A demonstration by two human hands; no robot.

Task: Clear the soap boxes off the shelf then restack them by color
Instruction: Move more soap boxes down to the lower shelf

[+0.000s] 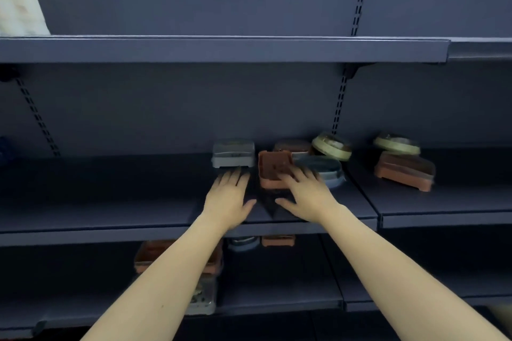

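Observation:
Soap boxes lie on the middle shelf point(138, 202). A grey rectangular box point(233, 153) sits at the back, and my left hand point(228, 199) reaches toward its front edge with fingers straight. An open orange-brown box point(273, 167) stands beside it; the straight fingers of my right hand point(304, 194) touch its right side. Behind that lie a blue-grey oval box point(325, 167), a brown box point(293, 145) and a tilted yellow-green round box point(331, 147). Further right, another yellow-green round box point(396, 144) rests above a brown rectangular box point(404, 170).
The lower shelf point(277, 299) holds an orange box point(151, 253), a grey box point(203, 299), a blue-grey box point(243, 242) and a small orange box point(278, 241), partly hidden by my arms. The upper shelf point(221, 50) carries a pale package point(19, 0) at far left.

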